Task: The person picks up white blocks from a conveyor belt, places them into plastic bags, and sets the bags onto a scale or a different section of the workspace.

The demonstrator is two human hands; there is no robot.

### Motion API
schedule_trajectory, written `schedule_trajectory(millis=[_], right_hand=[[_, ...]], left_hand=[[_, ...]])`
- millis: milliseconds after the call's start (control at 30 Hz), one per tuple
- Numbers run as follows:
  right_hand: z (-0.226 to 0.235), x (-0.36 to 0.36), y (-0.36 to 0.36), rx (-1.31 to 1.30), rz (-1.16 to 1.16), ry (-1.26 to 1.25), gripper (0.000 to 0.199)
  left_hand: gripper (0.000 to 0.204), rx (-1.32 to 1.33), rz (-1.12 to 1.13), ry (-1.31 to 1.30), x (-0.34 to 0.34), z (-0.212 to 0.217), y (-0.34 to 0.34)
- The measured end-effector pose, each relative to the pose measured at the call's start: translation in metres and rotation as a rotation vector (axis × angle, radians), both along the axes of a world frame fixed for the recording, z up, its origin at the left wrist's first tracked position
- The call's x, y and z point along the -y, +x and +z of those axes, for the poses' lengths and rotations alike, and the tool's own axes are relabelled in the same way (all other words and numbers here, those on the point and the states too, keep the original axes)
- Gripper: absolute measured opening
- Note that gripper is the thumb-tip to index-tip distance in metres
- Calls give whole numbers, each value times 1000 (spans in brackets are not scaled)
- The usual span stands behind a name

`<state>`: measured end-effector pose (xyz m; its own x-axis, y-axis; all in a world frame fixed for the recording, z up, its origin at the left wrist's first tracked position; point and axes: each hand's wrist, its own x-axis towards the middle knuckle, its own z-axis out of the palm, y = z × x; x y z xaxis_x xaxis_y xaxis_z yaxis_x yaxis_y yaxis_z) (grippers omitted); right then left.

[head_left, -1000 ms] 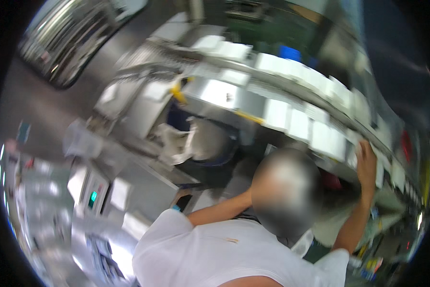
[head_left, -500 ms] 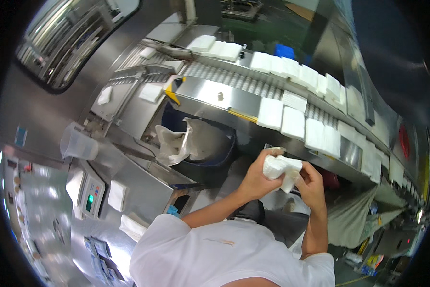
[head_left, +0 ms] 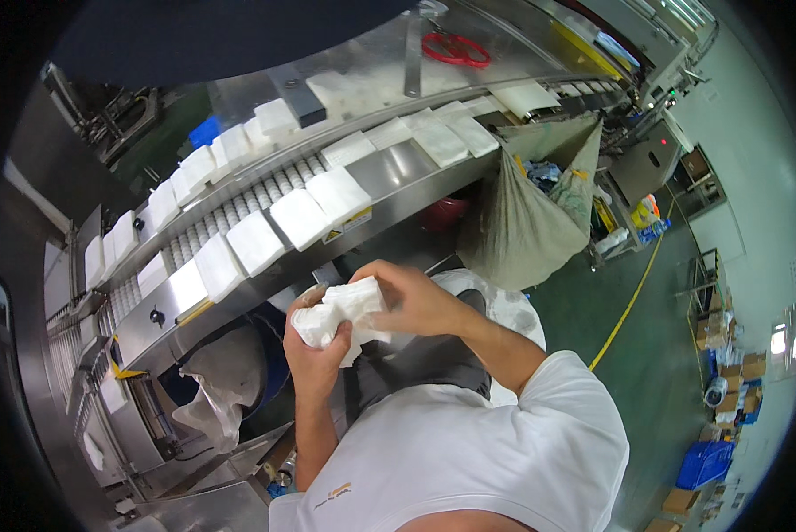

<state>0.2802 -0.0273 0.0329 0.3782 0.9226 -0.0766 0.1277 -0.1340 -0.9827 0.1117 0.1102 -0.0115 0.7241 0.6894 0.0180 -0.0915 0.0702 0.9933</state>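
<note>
The fingers [head_left: 331,341] of the left hand [head_left: 314,355] are curled shut around the lower end of a crumpled white tissue wad [head_left: 345,310], thumb pressed across its front. The right hand [head_left: 411,297] lies over the wad's upper right side, its fingers bent down and closed on it, so both hands grip the same wad between them. The wad is held in the air in front of the person's chest, just below the near edge of the steel conveyor [head_left: 398,177] and not touching it.

On the conveyor, flat white tissue packs [head_left: 299,217] lie in a row along the near edge, with a second row farther back, each pack close beside the next. A pair of red-handled scissors [head_left: 456,49] rests on the machine top at the far side. Below the conveyor's right end hangs an open grey sack [head_left: 522,222]. To the lower left stands a bin lined with a pale plastic bag [head_left: 225,377]. A yellow line [head_left: 633,297] crosses the green floor at right.
</note>
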Motion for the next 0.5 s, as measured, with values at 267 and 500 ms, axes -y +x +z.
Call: schedule_trajectory(millis=[267,500], right_hand=[[-9,24,13,102,-148,161,41],[-9,14,39,-105,-59,273,30]], left_hand=[[59,38,-208,-193,10,5,23],[54,119,-178,-143,10,-4,27]])
